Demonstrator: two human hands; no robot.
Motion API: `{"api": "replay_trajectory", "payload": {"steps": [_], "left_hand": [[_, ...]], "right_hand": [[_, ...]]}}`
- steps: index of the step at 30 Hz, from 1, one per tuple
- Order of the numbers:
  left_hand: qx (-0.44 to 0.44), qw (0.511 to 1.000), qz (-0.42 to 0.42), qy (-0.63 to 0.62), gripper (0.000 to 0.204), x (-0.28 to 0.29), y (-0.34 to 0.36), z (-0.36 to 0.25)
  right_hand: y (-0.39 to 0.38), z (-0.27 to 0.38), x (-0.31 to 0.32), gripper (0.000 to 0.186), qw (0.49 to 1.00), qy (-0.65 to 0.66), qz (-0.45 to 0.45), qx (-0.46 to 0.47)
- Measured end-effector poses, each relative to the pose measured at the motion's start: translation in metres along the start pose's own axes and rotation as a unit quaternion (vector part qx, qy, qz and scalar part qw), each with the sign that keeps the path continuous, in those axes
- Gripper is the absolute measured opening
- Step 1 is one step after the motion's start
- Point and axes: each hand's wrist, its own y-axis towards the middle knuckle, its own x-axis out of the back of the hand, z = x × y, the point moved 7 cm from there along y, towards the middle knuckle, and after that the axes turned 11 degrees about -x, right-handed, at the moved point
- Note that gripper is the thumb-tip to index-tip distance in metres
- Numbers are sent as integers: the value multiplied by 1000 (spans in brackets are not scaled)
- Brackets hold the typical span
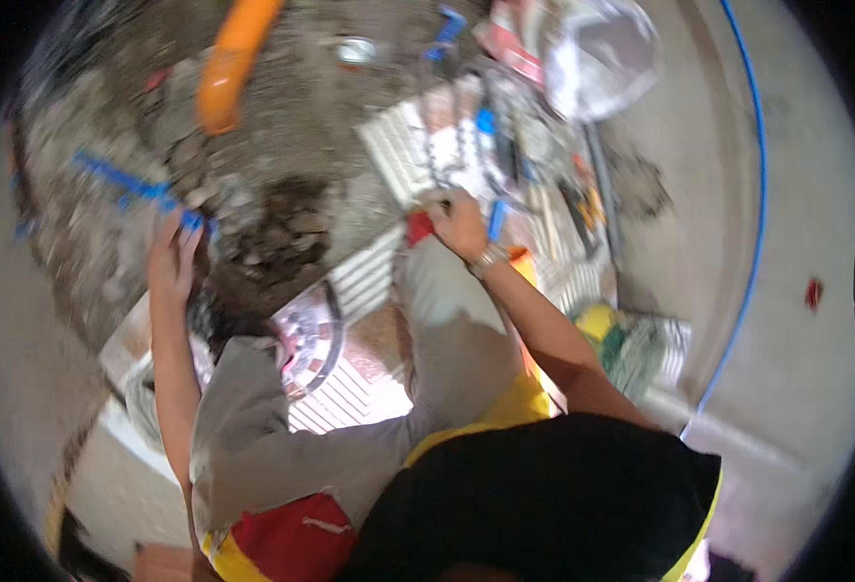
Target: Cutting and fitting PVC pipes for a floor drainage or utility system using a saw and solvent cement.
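Observation:
My left hand [172, 257] reaches forward over the dug soil, with its fingers closed on the end of a thin blue pipe [122, 177]. The pipe slants away to the upper left, and its fittings are blurred. My right hand [458, 223], with a watch on the wrist, is at my bent knee beside a small red patch of cloth [419, 228]. Its fingers are curled, and what they hold, if anything, is hidden. Just beyond it lie blurred hand tools [510, 145] on a pale ribbed board [388, 145].
A thick orange pipe [233, 73] rises from the soil ahead, left of an open white sack [607, 63]. Broken earth fills a hole [291, 233] between my hands. A round patterned object [311, 339] lies between my legs. A blue hose [762, 165] curves along the right floor.

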Motion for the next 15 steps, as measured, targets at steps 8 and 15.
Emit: {"api": "replay_trajectory", "payload": {"steps": [8,15], "left_hand": [[79,990,19,-117,44,-25,-62,71],[17,983,-89,-161,21,9,-45,68]], "right_hand": [[-33,-217,95,26,930,6,-266,-254],[-11,-227,47,53,950,-88,-11,-298]]}}
